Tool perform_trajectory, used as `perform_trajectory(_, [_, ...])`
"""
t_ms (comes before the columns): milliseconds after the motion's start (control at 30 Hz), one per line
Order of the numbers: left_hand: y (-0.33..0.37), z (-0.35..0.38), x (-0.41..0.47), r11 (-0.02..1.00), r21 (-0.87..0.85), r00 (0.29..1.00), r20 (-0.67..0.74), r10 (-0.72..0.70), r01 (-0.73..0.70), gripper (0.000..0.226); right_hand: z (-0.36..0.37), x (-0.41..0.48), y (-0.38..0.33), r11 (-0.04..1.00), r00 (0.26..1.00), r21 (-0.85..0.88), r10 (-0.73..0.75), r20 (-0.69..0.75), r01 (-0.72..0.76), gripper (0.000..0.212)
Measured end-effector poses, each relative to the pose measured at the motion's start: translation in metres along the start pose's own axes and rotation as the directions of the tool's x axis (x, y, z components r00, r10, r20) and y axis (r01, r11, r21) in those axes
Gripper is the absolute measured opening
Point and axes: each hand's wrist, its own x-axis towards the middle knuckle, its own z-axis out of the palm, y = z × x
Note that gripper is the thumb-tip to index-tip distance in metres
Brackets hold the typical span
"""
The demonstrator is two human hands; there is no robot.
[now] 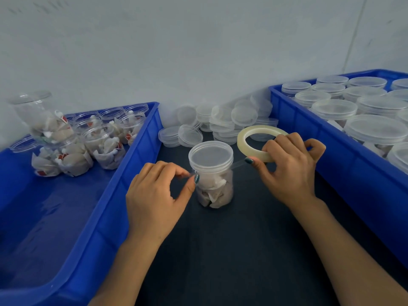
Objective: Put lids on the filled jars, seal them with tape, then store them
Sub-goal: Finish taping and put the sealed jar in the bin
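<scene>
Inspector: State location of the clear round plastic jar (213, 186) packed with white paper-wrapped pieces.

Operator: Standing upright on the dark worktop (220, 250), between the left blue plastic crate (136, 155) and the right blue plastic crate (295, 117); capped with a clear round plastic lid (210, 156); flanked closely by both hands.

Inspector: Report grip of the left hand (154, 197).

Operator: Pressed together at thumb and forefinger; pinching the free end of the clear tape strip (239, 161) just beside the jar's left wall, below the lid; remaining fingers curled.

Inspector: Report grip of the right hand (291, 171).

Operator: Curled round the pale translucent ring-shaped tape roll (241, 140); holding it tilted, just right of the jar, near lid height; thumb tip set where the strip leaves the roll; drawing the strip taut across the jar under the lid; contact with the jar wall impossible to tell.

Inspector: List surroundings.

Operator: In the left crate, open lidless jars (99, 140) filled with the same wrapped pieces, grouped at the far end; in the right crate, rows of lidded jars (373, 129); behind the jar, a heap of loose clear lids (221, 120) against the pale wall (198, 51).
</scene>
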Motion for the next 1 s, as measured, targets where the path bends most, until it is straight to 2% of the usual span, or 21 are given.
perform_trajectory(67, [0.002,-0.001,0.0,0.998,0.015,0.994,0.09,-0.058,0.057,0.042,0.0,0.0,-0.001,1.0,1.0,0.001,0.003,-0.001,-0.003,0.06])
perform_trajectory(167, [0.005,0.002,0.0,0.988,0.101,0.973,0.186,-0.135,0.118,0.075,-0.001,0.0,-0.004,1.0,1.0,0.011,0.002,0.009,-0.003,0.061])
perform_trajectory(200, [0.004,0.003,0.002,0.984,0.083,0.96,0.221,-0.17,0.155,0.085,-0.001,0.001,-0.005,1.0,1.0,0.015,0.003,0.013,-0.003,0.061])
perform_trajectory(267, [0.002,0.007,0.009,0.964,-0.103,0.918,0.346,-0.197,0.245,0.102,-0.001,0.001,-0.005,1.0,1.0,0.019,0.005,0.017,-0.005,0.061])
perform_trajectory(333, [0.002,0.012,0.017,0.873,-0.362,0.878,0.459,-0.138,0.326,0.11,-0.001,0.001,-0.005,1.0,1.0,0.021,0.005,0.021,-0.005,0.06])
perform_trajectory(433, [0.007,0.024,0.022,0.785,-0.519,0.887,0.456,-0.081,0.338,0.102,-0.002,0.001,-0.005,1.0,1.0,0.018,0.003,0.018,-0.004,0.057])
perform_trajectory(500, [0.007,0.031,0.024,0.758,-0.547,0.897,0.429,-0.109,0.354,0.099,-0.002,0.001,-0.005,1.0,1.0,0.018,0.005,0.018,-0.005,0.056])
perform_trajectory(567, [0.0,0.036,0.027,0.667,-0.628,0.891,0.437,-0.125,0.401,0.096,-0.001,0.001,-0.005,1.0,1.0,0.024,0.01,0.024,-0.011,0.054])
perform_trajectory(633, [-0.01,0.041,0.028,0.548,-0.718,0.884,0.459,-0.092,0.43,0.083,-0.001,0.0,-0.004,0.999,0.999,0.034,0.016,0.036,-0.018,0.052])
perform_trajectory(733, [-0.02,0.049,0.03,0.477,-0.771,0.892,0.448,-0.068,0.423,0.061,0.0,0.0,-0.003,0.998,0.998,0.054,0.026,0.06,-0.03,0.052])
perform_trajectory(800, [-0.025,0.055,0.03,0.459,-0.778,0.897,0.425,-0.12,0.429,0.047,0.001,0.0,-0.002,0.997,0.997,0.071,0.034,0.067,-0.038,0.05])
perform_trajectory(900, [-0.022,0.06,0.033,0.409,-0.764,0.864,0.403,-0.302,0.499,0.023,0.001,-0.001,-0.002,0.995,0.996,0.083,0.043,0.082,-0.05,0.045])
perform_trajectory(1000, [-0.013,0.052,0.038,0.399,-0.774,0.841,0.302,-0.449,0.491,0.032,0.001,0.0,-0.003,0.994,0.995,0.091,0.047,0.092,-0.056,0.044])
